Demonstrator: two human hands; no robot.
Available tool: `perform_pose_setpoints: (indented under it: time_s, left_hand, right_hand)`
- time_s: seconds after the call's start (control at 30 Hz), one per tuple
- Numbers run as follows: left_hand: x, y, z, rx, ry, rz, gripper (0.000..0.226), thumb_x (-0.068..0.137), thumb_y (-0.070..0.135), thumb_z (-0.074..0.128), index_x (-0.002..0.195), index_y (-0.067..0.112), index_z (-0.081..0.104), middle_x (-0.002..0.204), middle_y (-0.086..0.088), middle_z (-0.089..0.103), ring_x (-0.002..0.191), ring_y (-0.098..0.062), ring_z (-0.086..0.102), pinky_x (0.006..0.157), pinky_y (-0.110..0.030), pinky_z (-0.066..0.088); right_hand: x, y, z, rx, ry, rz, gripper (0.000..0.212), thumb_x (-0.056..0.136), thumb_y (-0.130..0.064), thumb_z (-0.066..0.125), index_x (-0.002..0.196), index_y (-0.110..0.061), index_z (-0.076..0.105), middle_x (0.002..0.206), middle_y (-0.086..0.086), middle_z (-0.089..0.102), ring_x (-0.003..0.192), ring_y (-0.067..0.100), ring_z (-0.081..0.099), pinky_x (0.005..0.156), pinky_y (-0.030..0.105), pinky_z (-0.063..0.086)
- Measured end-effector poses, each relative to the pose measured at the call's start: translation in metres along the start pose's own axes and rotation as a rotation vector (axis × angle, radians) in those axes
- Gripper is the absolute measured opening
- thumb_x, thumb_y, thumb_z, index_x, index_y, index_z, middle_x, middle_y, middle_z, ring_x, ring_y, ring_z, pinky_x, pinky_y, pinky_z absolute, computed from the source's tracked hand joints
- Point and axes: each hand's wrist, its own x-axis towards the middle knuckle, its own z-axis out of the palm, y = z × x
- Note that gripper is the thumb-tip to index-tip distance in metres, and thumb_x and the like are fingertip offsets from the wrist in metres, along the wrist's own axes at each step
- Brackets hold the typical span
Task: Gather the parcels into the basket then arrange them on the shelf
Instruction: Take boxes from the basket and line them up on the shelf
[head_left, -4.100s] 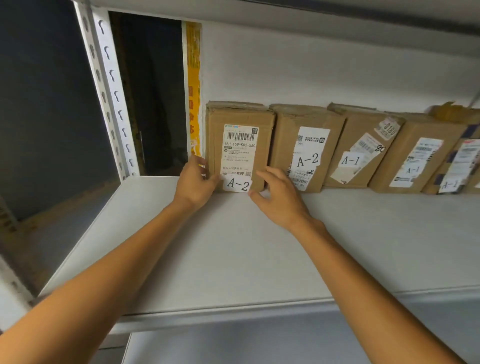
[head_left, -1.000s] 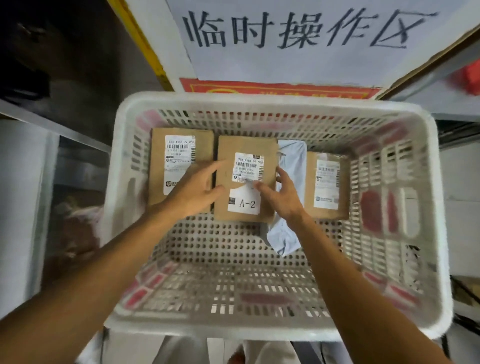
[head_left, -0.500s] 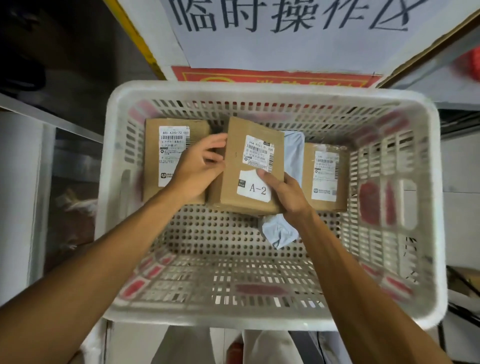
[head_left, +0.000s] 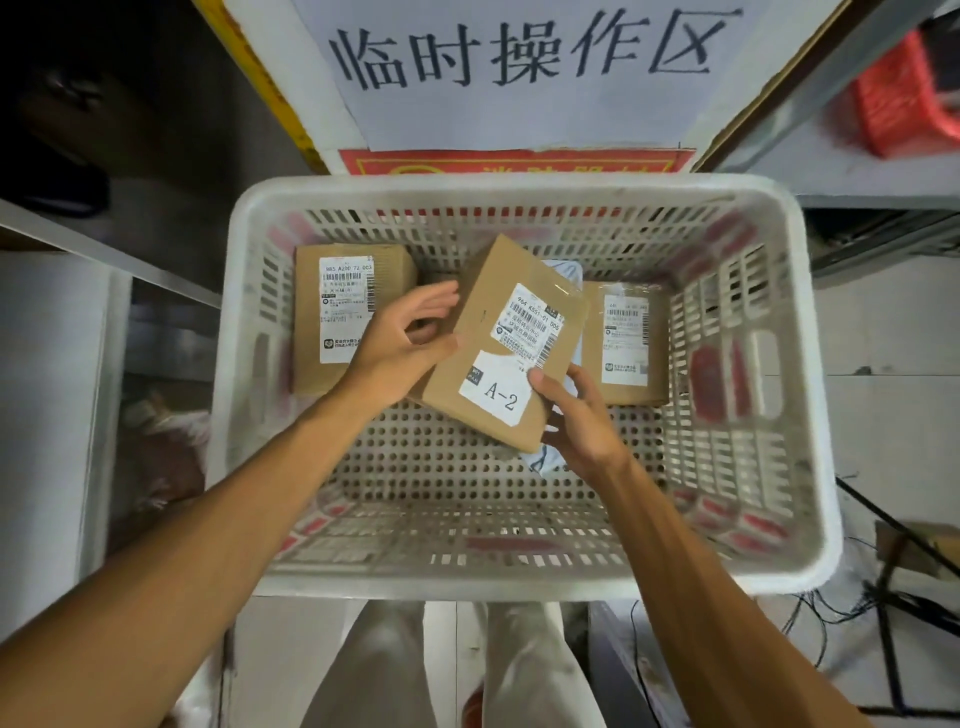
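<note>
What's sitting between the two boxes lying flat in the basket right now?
Head view: the tilted A-2 box, pinched by the right hand with the left hand against its side, over a pale blue bag.

Parcel depot — labelled parcels (head_left: 353, 312), shelving (head_left: 104, 248)

White handwritten sign (head_left: 524, 78) ahead, red crate (head_left: 904, 98) upper right, pale tiled floor (head_left: 883, 322).
</note>
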Motion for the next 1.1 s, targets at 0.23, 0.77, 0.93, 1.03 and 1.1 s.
perform_pose_setpoints:
  time_s: [0.23,0.77,0.93,1.03,1.1]
  left_hand:
    - [-0.034,0.013,-0.008,0.117,-0.035,-0.120,0.080,0.066,0.052,0.080,0.137,0.033,0.049,0.151,0.008,0.036,0.132,-0.008,0.037,0.111,-0.034,0.033]
    - [-0.183,0.053,-0.085,-0.332,0.169,0.029,0.082,0.048,0.044,0.087,0.121,0.042,0.052,0.113,0.002,0.070,0.106,-0.018,0.066,0.075,-0.031,0.057]
    - [-0.265,0.047,-0.118,-0.373,0.272,0.091,0.083,0.055,0.046,0.087,0.128,0.038,0.049,0.119,0.004,0.067,0.113,-0.021,0.062,0.082,-0.040,0.055]
    - [-0.320,0.046,-0.139,-0.357,0.311,0.123,0.090,0.056,0.053,0.085,0.133,0.035,0.041,0.120,0.009,0.066,0.112,-0.017,0.063,0.076,-0.033,0.056]
    - [-0.357,0.049,-0.158,-0.344,0.346,0.150,0.099,0.053,0.061,0.084,0.136,0.036,0.037,0.122,0.000,0.066,0.113,-0.020,0.063,0.083,-0.036,0.055]
  right_hand:
    - [-0.021,-0.016,-0.007,-0.060,-0.060,-0.079,0.053,0.087,-0.019,0.073,0.135,-0.024,0.049,0.112,0.004,0.073,0.098,0.024,0.071,0.078,0.047,0.059]
    - [-0.104,-0.050,0.082,-0.130,-0.512,-0.169,0.075,0.079,-0.036,0.073,0.146,-0.036,0.040,0.132,0.002,0.063,0.118,0.028,0.062,0.087,0.058,0.055]
    - [-0.156,-0.032,0.139,-0.227,-0.561,-0.276,0.068,0.083,-0.034,0.069,0.145,-0.033,0.041,0.136,0.006,0.060,0.117,0.031,0.059,0.071,0.037,0.058]
    - [-0.197,-0.026,0.175,-0.360,-0.598,-0.355,0.061,0.084,-0.039,0.065,0.141,-0.036,0.046,0.128,0.001,0.066,0.109,0.023,0.065,0.066,0.028,0.055]
    - [-0.223,-0.027,0.202,-0.407,-0.654,-0.403,0.049,0.089,-0.034,0.063,0.137,-0.036,0.051,0.124,-0.002,0.068,0.111,0.022,0.066,0.069,0.029,0.055]
